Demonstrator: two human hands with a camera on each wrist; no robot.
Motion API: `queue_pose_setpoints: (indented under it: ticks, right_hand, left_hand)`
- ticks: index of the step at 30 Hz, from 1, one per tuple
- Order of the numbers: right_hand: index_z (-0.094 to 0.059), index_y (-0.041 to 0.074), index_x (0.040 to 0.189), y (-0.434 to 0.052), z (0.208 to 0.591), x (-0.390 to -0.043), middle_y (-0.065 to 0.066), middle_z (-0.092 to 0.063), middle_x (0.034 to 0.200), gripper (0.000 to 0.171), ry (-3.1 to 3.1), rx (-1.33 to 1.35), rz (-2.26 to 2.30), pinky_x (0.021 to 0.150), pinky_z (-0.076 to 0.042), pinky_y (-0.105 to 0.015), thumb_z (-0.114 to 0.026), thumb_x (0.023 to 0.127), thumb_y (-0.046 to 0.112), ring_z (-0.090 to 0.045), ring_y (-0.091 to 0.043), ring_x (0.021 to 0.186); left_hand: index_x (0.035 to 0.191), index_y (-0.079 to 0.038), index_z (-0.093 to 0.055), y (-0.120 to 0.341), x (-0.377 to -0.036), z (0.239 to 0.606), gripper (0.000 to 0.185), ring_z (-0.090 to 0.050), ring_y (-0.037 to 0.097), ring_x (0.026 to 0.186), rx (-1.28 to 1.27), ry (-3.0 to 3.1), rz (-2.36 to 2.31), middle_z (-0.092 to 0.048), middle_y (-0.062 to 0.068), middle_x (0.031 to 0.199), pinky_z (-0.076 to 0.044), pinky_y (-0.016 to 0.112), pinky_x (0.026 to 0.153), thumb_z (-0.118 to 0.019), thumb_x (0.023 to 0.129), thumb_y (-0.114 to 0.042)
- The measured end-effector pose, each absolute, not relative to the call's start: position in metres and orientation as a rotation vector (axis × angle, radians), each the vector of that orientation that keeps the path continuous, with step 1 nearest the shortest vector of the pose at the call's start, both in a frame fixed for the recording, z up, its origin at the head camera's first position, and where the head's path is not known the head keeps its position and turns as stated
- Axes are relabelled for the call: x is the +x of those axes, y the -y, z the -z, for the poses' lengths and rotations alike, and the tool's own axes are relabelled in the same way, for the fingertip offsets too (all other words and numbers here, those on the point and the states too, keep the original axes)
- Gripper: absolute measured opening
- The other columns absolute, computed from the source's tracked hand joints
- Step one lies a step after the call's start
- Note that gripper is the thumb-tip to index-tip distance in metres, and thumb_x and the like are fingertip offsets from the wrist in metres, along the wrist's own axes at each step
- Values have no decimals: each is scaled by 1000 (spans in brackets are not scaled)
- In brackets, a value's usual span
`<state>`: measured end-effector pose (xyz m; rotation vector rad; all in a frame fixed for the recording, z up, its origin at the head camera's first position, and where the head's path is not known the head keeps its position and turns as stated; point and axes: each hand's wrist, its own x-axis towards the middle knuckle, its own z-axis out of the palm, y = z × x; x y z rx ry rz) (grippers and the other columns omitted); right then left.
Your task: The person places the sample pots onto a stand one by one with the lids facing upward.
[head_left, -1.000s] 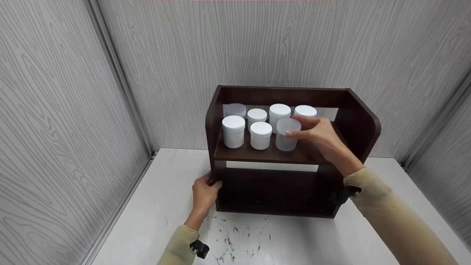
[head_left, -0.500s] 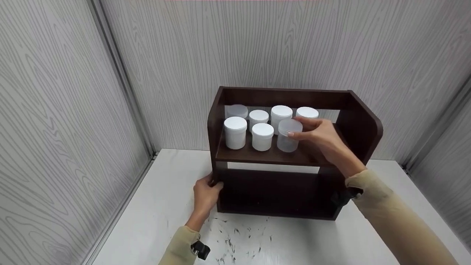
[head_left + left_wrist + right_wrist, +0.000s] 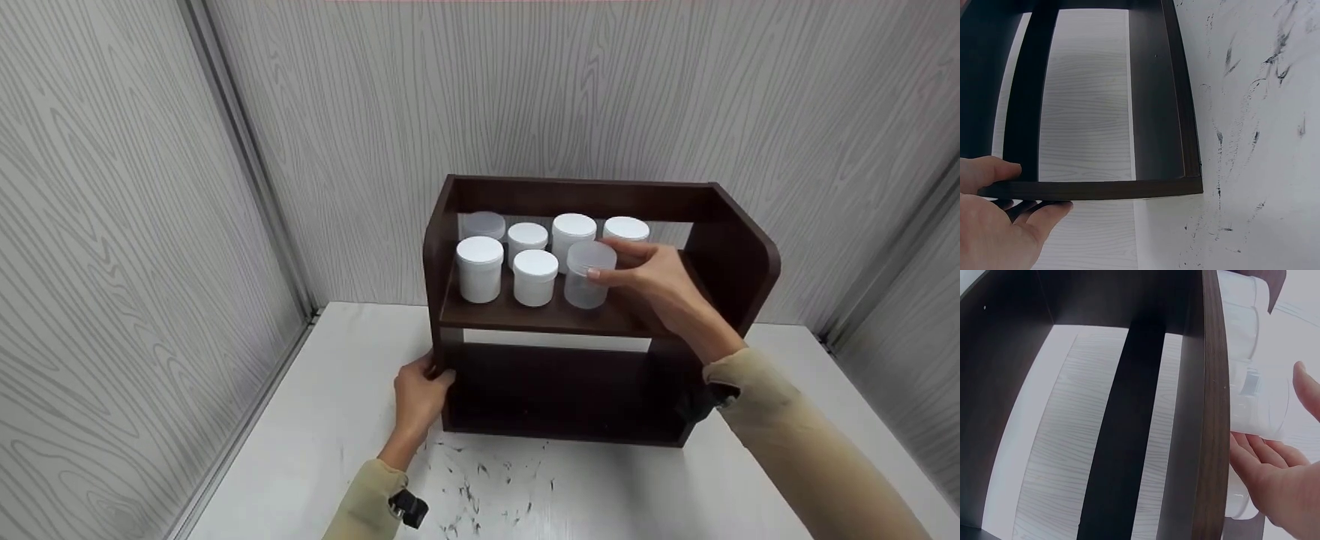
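Observation:
A dark brown two-tier shelf [image 3: 731, 247] stands on a white table. Several white and translucent lidded jars stand on its upper board. My right hand [image 3: 649, 274] grips the translucent jar [image 3: 589, 276] at the front right of the group; its bottom rests on the board. In the right wrist view the jar [image 3: 1261, 408] lies between my thumb and fingers [image 3: 1255, 453]. My left hand [image 3: 420, 390] grips the shelf's left side panel near the bottom. The left wrist view has that hand [image 3: 994, 219] pinching the panel edge [image 3: 1100, 188].
Grey wood-grain walls close in the table [image 3: 337, 420] at the back and both sides. Black scuff marks [image 3: 480, 480] cover the tabletop in front of the shelf. The lower tier [image 3: 562, 390] is dark and nothing shows in it.
The view shifted slightly between the earliest frame and now. Both hands keep the same holds and the jar stays on the board.

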<state>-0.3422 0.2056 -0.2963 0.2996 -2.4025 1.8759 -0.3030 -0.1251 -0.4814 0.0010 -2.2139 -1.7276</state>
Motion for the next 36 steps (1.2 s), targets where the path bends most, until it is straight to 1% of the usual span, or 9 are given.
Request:
queue_pose_setpoints:
  ticks: [5, 11, 15, 21, 25, 31, 36]
  right_hand:
    - [-64, 5, 144, -205, 300, -340, -11, -68, 138, 73, 2380, 312, -1880, 99, -51, -25, -95, 80, 19, -64, -15, 120]
    - [-64, 6, 145, -204, 299, -337, -11, -67, 140, 76, 2398, 310, -1849, 98, -52, -24, -96, 78, 23, -64, -15, 123]
    - [-61, 3, 146, -205, 298, -333, -14, -67, 140, 78, 2368, 317, -1874, 98, -52, -24, -96, 79, 21, -64, -20, 127]
    - [-58, -6, 145, -207, 304, -321, -22, -67, 135, 75, 2212, 338, -1905, 95, -55, -27, -94, 80, 9, -71, -21, 117]
    - [-62, -7, 141, -210, 308, -306, -22, -70, 130, 68, 2148, 351, -1869, 91, -57, -28, -92, 81, 5, -73, -22, 114]
    - [-69, -10, 130, -215, 317, -277, -19, -75, 120, 53, 2075, 396, -1824, 86, -60, -32, -90, 81, -2, -74, -27, 109]
    - [-75, -5, 119, -221, 337, -256, -20, -76, 112, 38, 2166, 458, -1647, 84, -59, -28, -89, 83, 0, -76, -20, 100]
  left_hand:
    - [140, 13, -57, 126, -302, 482, 51, -67, 38, 121, 11, 2219, 1730, -68, 27, 131, -55, 48, 98, -68, 94, -3]
    - [140, 13, -58, 128, -301, 481, 51, -67, 38, 120, 21, 2222, 1736, -67, 27, 131, -56, 46, 96, -68, 93, -3]
    - [139, 12, -60, 129, -301, 482, 50, -67, 37, 120, 22, 2227, 1722, -69, 27, 129, -56, 47, 96, -69, 92, -4]
    - [139, 12, -61, 131, -301, 483, 49, -67, 37, 119, 9, 2239, 1700, -69, 26, 129, -56, 48, 97, -69, 92, -4]
    - [140, 13, -58, 131, -300, 483, 51, -66, 38, 121, 10, 2255, 1709, -68, 27, 131, -55, 47, 97, -68, 94, -6]
    - [139, 16, -57, 131, -300, 481, 51, -66, 39, 121, 26, 2282, 1707, -67, 29, 130, -56, 47, 96, -69, 95, -8]
    - [137, 15, -60, 133, -299, 484, 50, -68, 38, 118, 38, 2285, 1688, -69, 28, 128, -57, 45, 94, -71, 94, -9]
